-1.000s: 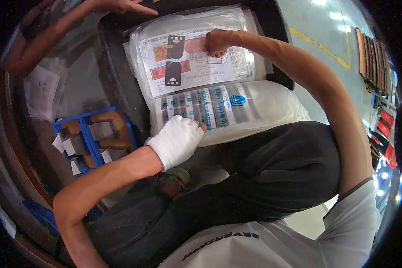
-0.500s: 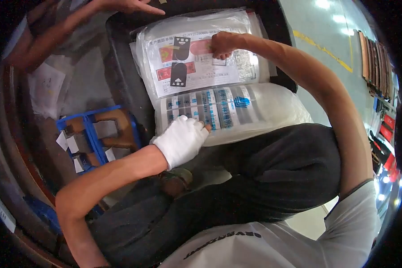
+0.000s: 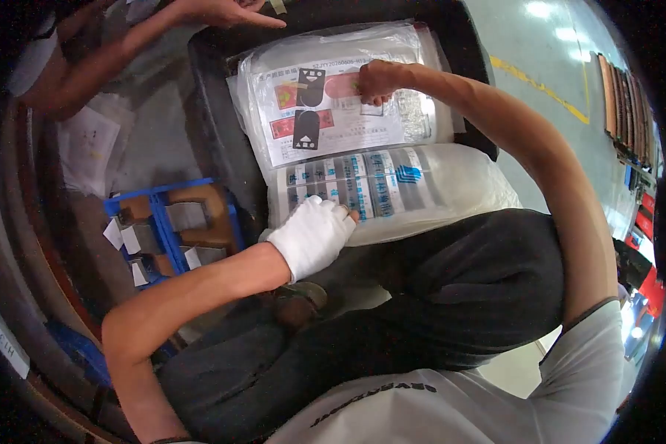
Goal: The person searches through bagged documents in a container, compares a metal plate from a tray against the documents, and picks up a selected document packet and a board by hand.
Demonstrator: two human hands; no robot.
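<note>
While resting curled left hand on the near wrapped bundle and curled right hand at the far printed sheet, with grips unclear, could crease the sheet by pressing hard.

Fisheye-bent edges, black corners.

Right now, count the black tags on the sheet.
2: the upper tag near the top edge of the sheet, the lower tag just below it; the right hand could hide another.
</note>
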